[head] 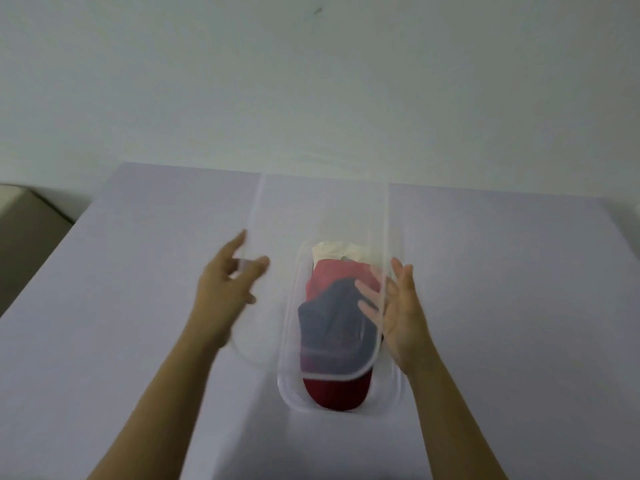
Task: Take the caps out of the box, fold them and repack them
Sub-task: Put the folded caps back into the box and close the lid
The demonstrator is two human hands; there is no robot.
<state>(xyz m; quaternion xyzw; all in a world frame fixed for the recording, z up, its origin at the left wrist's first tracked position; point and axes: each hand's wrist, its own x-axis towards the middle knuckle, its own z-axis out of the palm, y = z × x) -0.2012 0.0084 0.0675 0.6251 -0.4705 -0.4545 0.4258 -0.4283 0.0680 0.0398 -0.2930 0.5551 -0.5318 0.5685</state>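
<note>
A clear plastic box [288, 393] stands on the lavender table, holding a cream cap [332, 249] at the far end, a red cap [334, 273], a navy cap [329, 318] and a dark red cap [332, 393] nearest me. A translucent lid [322, 209] hovers tilted above the box, shifted left and away, so the caps look hazy through it. My left hand [227, 285] pinches the lid's left edge between thumb and fingers. My right hand [398, 310] presses straight, spread fingers against the lid's right edge, some fingertips showing through the plastic.
The table [138, 289] reaches to a pale wall at the back. A beige object [24, 223] sits beyond the table's left edge. Motion blur softens the lid and my left hand.
</note>
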